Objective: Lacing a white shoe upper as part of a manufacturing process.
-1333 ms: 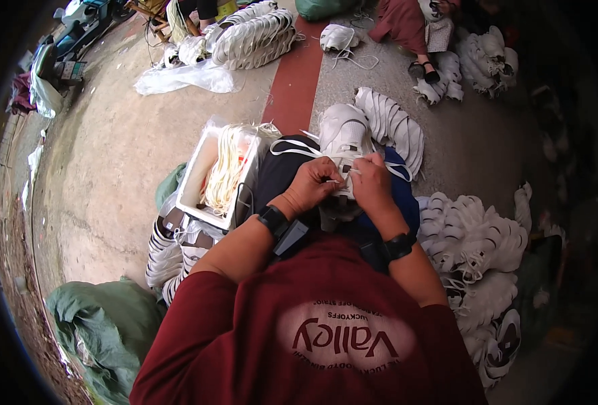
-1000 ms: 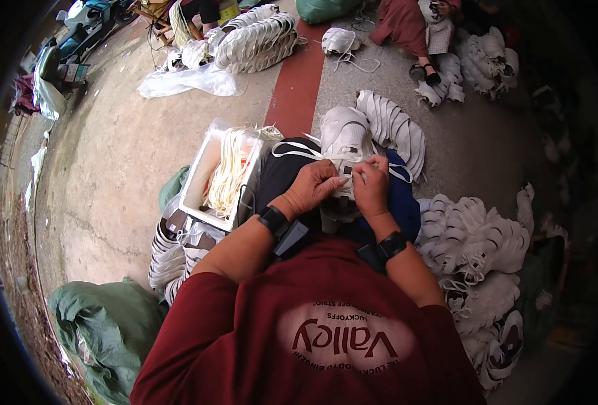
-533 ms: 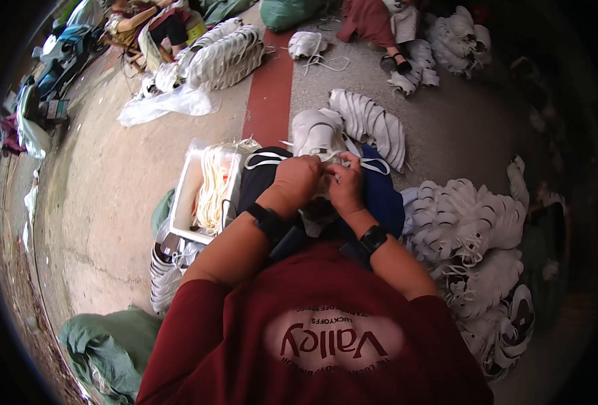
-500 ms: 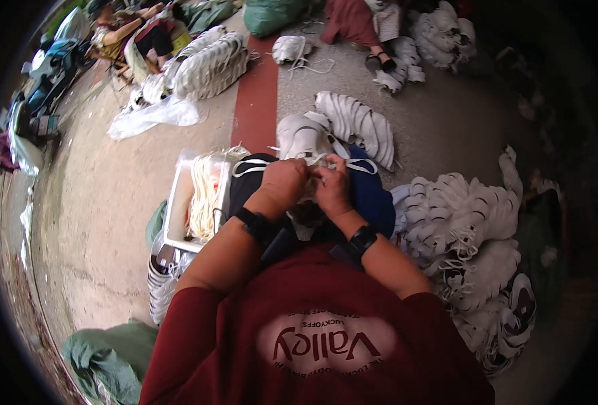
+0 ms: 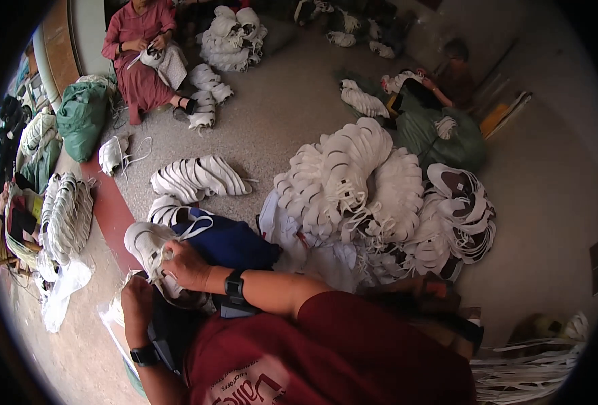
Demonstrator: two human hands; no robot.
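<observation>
A white shoe upper [image 5: 145, 241] rests across my lap, its toe pointing away from me. My right hand [image 5: 187, 267] is closed in a pinch at the upper's lacing, on a white shoelace [image 5: 198, 228] whose loop stands out beyond my fingers. Lower and to the left, my left hand [image 5: 137, 305] is also closed, beside the upper's left edge. A strand of lace seems to run to its fingertips, though the fingers partly hide it. Dark blue trousers [image 5: 235, 244] cover my right knee, next to the upper.
To the right lie big piles of white shoe uppers [image 5: 343, 172]; a fanned row of uppers [image 5: 198, 179] is just ahead. A partly hidden white tray [image 5: 118, 331] stands at my left. Farther off are a seated person [image 5: 140, 40], a green sack [image 5: 83, 118] and another person [image 5: 453, 74].
The view has swung to the right, bringing the big piles toward the middle. My hands, close together before, are now apart: the left has drawn back from the lacing while the right stays there.
</observation>
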